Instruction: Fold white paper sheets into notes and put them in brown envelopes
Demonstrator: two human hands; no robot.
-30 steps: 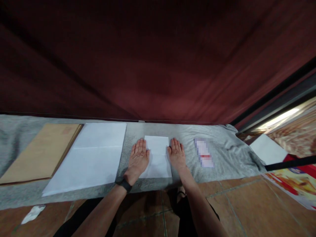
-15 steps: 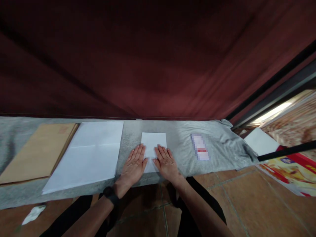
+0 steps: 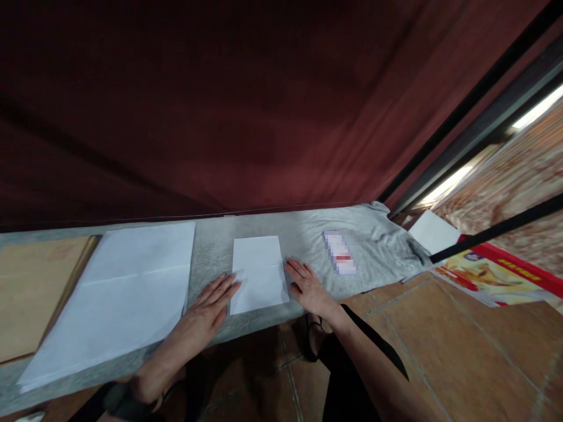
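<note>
A small white sheet of paper (image 3: 258, 272), possibly folded, lies flat on the grey cloth between my hands. My left hand (image 3: 204, 310) is open at its left edge, with fingertips just reaching the paper. On the other side, my right hand (image 3: 310, 287) is open, its fingertips at or beside the right edge. Neither hand grips anything. To the left lies a stack of larger white paper (image 3: 127, 287), with brown envelopes or brown paper (image 3: 35, 293) beyond it. Right of my right hand rests a pale blurred-out item with a red band (image 3: 342, 253).
The grey cloth (image 3: 213, 240) covers a long narrow surface against a dark red curtain (image 3: 246, 146). Dark bars (image 3: 497, 228) cross the right side. A red and yellow printed box (image 3: 492, 272) and a white sheet (image 3: 433, 234) are beyond the cloth's right end. Floor tiles (image 3: 440, 340) show below.
Both hands have slid off the top of the small paper to its two sides, uncovering it. The view has turned a little, shifting the surface leftward.
</note>
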